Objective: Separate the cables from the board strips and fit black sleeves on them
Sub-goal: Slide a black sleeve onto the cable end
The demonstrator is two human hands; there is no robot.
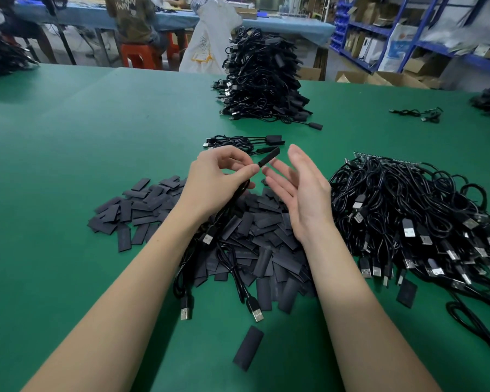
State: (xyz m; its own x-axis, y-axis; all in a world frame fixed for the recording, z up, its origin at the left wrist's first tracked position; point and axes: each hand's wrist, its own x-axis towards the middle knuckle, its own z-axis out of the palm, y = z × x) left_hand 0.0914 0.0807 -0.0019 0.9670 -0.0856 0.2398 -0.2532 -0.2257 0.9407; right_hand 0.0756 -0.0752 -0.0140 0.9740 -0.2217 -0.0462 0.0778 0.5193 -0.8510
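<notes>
Left hand (218, 176): fingers pinch a thin black cable (232, 202) just behind its sleeve (269, 159), above the bench.
Right hand (303, 190): fingers straight and spread, holding nothing, beside the sleeve.
Sleeves (255, 244): flat matte black rectangles, heaped loose.
Cables (416, 219): glossy tangle with metal USB plugs, at right.
Stack (260, 80): sleeved cables, far side.
Bench (82, 137): smooth green mat.
Room: blue shelves (408, 32), cardboard boxes.

Left hand (218, 176) pinching, right hand (303, 188) spread
</notes>
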